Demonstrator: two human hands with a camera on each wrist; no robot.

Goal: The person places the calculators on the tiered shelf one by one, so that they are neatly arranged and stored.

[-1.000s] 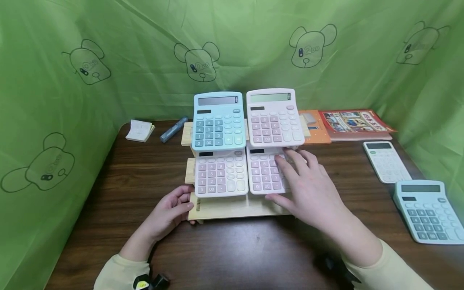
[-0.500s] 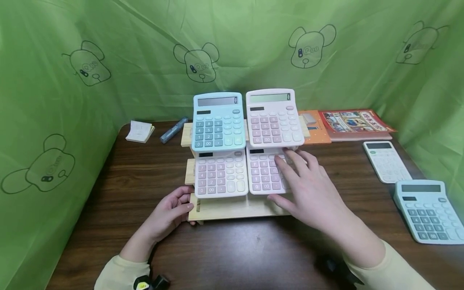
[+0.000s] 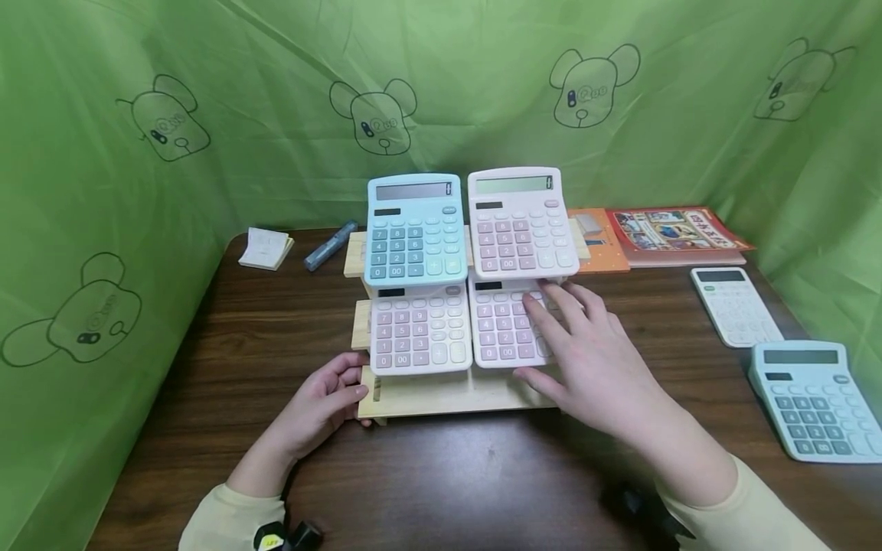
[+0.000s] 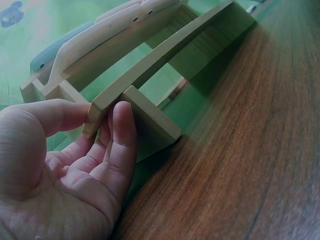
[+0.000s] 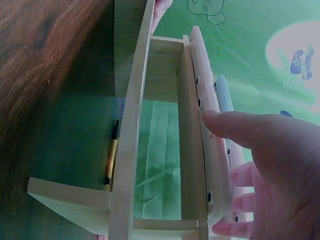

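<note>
My left hand (image 3: 320,405) holds the left end of a tiered wooden stand (image 3: 441,398). In the left wrist view its thumb lies on the board's upper side, with fingers underneath. My right hand (image 3: 596,363) rests with spread, slightly bent fingers over a pink-and-white calculator (image 3: 503,329) at the stand's lower right. Its thumb is by that calculator's front edge. Left of it lies another pink-and-white calculator (image 3: 420,329). On the upper tier stand a blue calculator (image 3: 416,229) and a pink calculator (image 3: 522,222), both displays reading 0. The upper calculators hide the lower ones' displays.
On the table's right are a slim white calculator (image 3: 736,306) and a pale blue calculator (image 3: 806,398). Behind the stand, to the right, lie an orange booklet (image 3: 602,245) and a red book (image 3: 678,233). A small notepad (image 3: 265,247) and a blue marker (image 3: 331,246) lie at the back left.
My right thumb has shifted slightly to the right along the lower right calculator's front edge. The left hand, stand and calculators keep their places.
</note>
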